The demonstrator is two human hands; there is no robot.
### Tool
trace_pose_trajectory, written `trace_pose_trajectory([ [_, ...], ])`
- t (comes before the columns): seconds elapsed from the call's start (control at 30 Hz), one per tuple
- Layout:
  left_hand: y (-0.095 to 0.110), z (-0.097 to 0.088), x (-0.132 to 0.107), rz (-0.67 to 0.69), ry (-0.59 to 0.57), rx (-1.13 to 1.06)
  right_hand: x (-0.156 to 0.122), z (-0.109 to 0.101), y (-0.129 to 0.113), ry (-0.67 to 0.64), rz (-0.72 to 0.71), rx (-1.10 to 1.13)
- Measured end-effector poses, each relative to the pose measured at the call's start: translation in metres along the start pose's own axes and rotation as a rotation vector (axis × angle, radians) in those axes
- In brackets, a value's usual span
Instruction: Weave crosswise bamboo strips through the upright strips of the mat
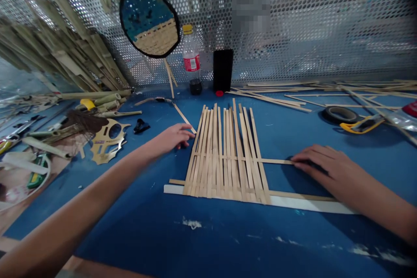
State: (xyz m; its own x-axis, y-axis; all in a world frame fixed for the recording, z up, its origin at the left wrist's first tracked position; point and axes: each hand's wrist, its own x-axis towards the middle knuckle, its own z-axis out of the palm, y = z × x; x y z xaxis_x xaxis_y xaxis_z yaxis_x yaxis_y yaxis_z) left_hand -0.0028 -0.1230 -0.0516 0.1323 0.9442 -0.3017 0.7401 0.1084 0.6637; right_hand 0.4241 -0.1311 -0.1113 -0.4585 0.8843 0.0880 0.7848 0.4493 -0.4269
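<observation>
Several thin bamboo strips (224,152) lie side by side on the blue table (208,234), their near ends on a white bar (309,203). One cross strip (276,161) runs through them to the right. My right hand (321,166) lies on the end of that cross strip, fingers curled down on it. My left hand (174,137) rests at the left edge of the strips, fingertips touching the outermost one, fingers loosely bent.
A woven fan (149,19), a plastic bottle (191,60) and a black object (223,69) stand against the perforated back wall. Loose strips (325,91), a tape roll (340,114) and a yellow cutter (360,125) lie right. Bamboo pieces and tools (97,108) crowd the left.
</observation>
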Motion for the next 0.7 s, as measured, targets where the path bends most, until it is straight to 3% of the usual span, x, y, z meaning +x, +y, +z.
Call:
trace_pose_trajectory([
  [0.13,-0.011,0.008,-0.024,0.098,0.083,0.245,0.003,0.0,-0.012,-0.044,-0.006,-0.011],
  [0.27,-0.017,0.019,-0.041,0.208,0.082,0.348,0.005,0.0,-0.017,-0.064,-0.021,0.035],
  [0.5,-0.023,0.013,-0.028,0.276,0.045,0.345,0.013,0.003,-0.04,-0.101,-0.015,0.025],
  [0.7,-0.03,0.006,-0.028,0.234,-0.025,0.308,0.023,0.01,-0.061,-0.106,0.037,0.003],
])
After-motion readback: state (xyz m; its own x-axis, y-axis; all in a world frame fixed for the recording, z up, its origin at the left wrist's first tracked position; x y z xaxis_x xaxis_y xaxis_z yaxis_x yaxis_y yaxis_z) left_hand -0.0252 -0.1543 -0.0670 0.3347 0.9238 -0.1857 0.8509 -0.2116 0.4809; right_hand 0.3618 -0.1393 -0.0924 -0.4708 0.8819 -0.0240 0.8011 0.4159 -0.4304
